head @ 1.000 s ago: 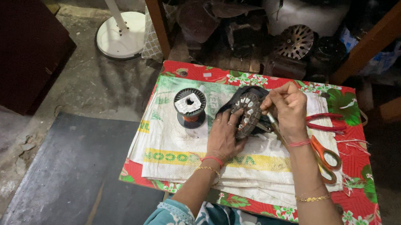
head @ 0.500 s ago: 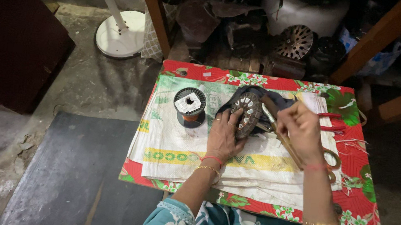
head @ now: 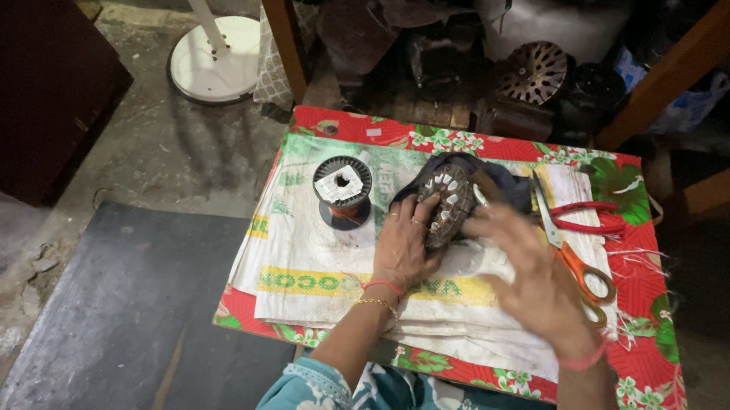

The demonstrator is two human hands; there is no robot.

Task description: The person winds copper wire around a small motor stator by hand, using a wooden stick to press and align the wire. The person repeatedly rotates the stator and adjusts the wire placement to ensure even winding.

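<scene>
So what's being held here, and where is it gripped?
The left hand grips the dark toothed ring at its lower rim. The right hand is blurred; nothing seen in it.

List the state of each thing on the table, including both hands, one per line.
Left hand: gripping the slotted round core, tilted on edge.
Right hand: open, blurred, beside the core.
Wire spool: upright.
Orange-handled scissors: lying flat, shut.
Red-handled pliers: lying flat.

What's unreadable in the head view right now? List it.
- Right hand: motion-blurred, so whether its grip holds anything cannot be told.
- Slotted motor core: its lower side is covered by the left hand, its right side by the blurred hand.
- Orange-handled scissors: lower loop hidden behind the right hand.
- Shelf clutter: too dark to identify, cut by the top edge.
</scene>
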